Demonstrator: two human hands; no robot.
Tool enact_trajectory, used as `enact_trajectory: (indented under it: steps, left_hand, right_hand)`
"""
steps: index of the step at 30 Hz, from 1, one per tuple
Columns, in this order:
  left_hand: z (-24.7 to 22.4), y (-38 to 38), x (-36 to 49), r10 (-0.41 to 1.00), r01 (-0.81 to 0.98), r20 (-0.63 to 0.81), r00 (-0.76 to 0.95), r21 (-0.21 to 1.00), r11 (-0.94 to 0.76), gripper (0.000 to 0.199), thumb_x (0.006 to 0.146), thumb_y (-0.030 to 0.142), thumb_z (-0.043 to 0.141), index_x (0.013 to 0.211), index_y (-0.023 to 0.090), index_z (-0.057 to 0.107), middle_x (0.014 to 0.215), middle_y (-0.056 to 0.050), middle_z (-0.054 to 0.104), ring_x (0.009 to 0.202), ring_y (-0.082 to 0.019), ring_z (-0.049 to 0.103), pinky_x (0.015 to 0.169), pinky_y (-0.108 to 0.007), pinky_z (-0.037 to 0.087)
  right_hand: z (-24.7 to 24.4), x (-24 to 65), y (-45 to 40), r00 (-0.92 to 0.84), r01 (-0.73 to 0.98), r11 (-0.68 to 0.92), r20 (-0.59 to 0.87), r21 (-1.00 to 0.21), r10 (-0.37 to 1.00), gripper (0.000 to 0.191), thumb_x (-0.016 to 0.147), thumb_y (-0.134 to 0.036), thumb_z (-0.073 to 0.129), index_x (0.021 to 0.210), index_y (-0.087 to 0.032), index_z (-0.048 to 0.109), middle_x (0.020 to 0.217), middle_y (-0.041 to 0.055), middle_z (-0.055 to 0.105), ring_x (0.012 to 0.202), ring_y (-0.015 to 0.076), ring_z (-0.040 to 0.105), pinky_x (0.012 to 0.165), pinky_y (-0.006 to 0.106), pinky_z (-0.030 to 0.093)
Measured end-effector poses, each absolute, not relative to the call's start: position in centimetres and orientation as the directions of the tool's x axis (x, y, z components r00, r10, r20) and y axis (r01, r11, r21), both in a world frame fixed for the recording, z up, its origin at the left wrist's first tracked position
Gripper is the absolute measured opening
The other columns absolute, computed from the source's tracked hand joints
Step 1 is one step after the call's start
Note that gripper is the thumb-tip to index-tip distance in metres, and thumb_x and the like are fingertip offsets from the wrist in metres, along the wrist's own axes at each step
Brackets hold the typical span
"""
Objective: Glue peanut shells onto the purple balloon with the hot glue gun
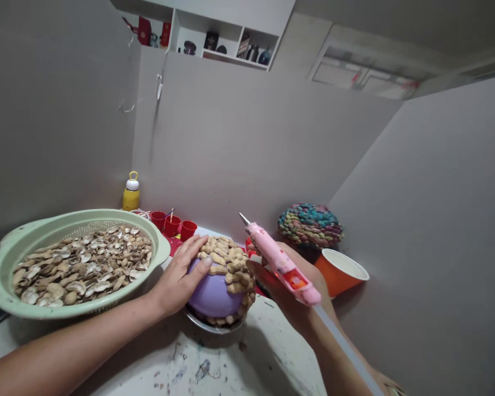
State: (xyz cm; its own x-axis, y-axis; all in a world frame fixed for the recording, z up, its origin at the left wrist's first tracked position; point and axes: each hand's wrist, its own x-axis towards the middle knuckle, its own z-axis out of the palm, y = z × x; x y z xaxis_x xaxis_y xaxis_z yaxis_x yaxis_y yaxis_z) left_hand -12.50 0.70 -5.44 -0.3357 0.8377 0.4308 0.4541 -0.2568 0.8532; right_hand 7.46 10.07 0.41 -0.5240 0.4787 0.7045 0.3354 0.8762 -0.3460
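A round purple balloon (214, 294), partly covered in peanut shells (226, 256), sits in a shallow metal bowl (214, 329) in the middle of the table. My left hand (185, 269) grips its upper left side, thumb and fingers spread around the shells and bare purple surface. In my right hand (289, 286) is a pink hot glue gun (274, 254), its metal nozzle pointing up and left, above and right of the balloon. A glue stick trails from its back end along my forearm. My right fingers are partly hidden behind the glue gun.
At left stands a green basket (163, 250) of peanut shells. Behind are red cups (172, 225) and a yellow bottle (131, 198). An orange bucket (334, 275) and a colourful shell-covered piece (311, 225) are at right. Grey walls enclose the white table (181, 363).
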Motion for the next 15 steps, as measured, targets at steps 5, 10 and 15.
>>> enact_trajectory:
  steps: [5,10,15]
  left_hand:
    - [-5.4,0.6,-12.7,0.849,0.499,0.442,-0.289,0.826,-0.261,0.064,0.088,0.050,0.055,0.144,0.020,0.045,0.155,-0.012,0.038,0.145,-0.029,0.030,0.120,-0.049,0.021]
    - [-5.5,0.8,-12.8,0.833,0.527,0.471,-0.290,0.805,-0.272,0.062,0.087,0.049,0.058,0.142,0.024,0.047,0.154,-0.011,0.041,0.143,-0.030,0.033,0.119,-0.050,0.023]
    - [-5.3,0.8,-12.9,0.833,0.544,0.458,-0.311,0.804,-0.239,0.062,0.086,0.050,0.059,0.142,0.026,0.047,0.153,-0.010,0.043,0.142,-0.030,0.035,0.119,-0.051,0.024]
  right_hand:
    - [-1.5,6.9,11.4,-0.508,0.234,0.782,0.613,-0.578,0.605,0.025,0.086,-0.045,0.064,0.088,-0.020,0.061,0.077,0.0021,0.064,0.072,0.0199,0.061,0.067,0.030,0.051]
    - [-2.1,6.8,11.8,-0.539,0.128,0.697,0.541,-0.705,0.646,0.026,0.088,-0.044,0.062,0.098,-0.019,0.062,0.097,0.0076,0.068,0.093,0.0240,0.063,0.085,0.037,0.051]
    - [-2.1,7.0,11.8,-0.562,0.121,0.690,0.524,-0.714,0.640,0.024,0.088,-0.041,0.061,0.095,-0.018,0.065,0.098,0.0081,0.070,0.096,0.0263,0.064,0.088,0.041,0.052]
